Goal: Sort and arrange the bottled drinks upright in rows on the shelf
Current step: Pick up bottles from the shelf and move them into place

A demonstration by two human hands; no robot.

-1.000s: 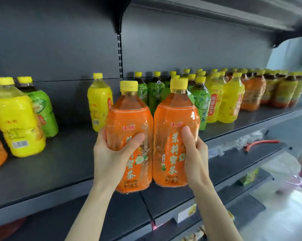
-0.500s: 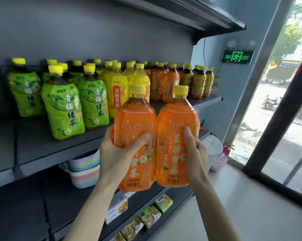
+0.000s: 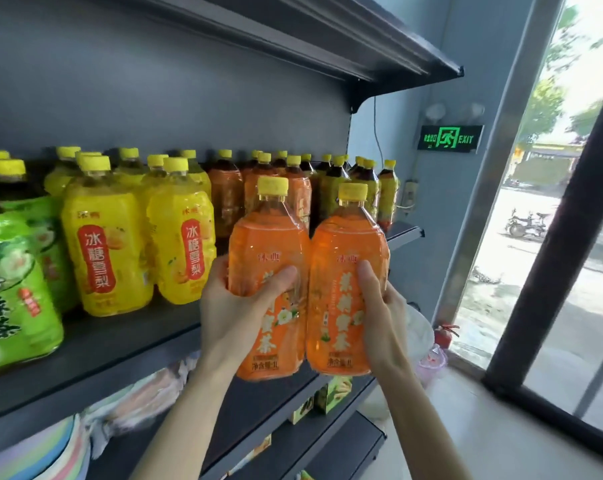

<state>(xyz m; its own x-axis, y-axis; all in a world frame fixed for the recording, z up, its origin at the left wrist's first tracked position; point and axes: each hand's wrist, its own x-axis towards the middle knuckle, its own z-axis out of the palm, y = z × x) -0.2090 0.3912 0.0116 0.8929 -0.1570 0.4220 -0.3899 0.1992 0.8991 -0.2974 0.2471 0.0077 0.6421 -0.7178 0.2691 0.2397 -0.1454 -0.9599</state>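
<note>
Upright, caps up: orange bottle point(image 3: 267, 251) gripped by left hand point(image 3: 231, 310), its twin point(image 3: 348, 242) by right hand point(image 3: 383, 318).

A green exit sign point(image 3: 449, 138) glows on the wall to my right, under 2 round lamps point(image 3: 436, 112). Outside the window point(image 3: 535, 289) I see a parked scooter point(image 3: 525, 224). A red fire extinguisher point(image 3: 443, 336) stands near the frame.
</note>
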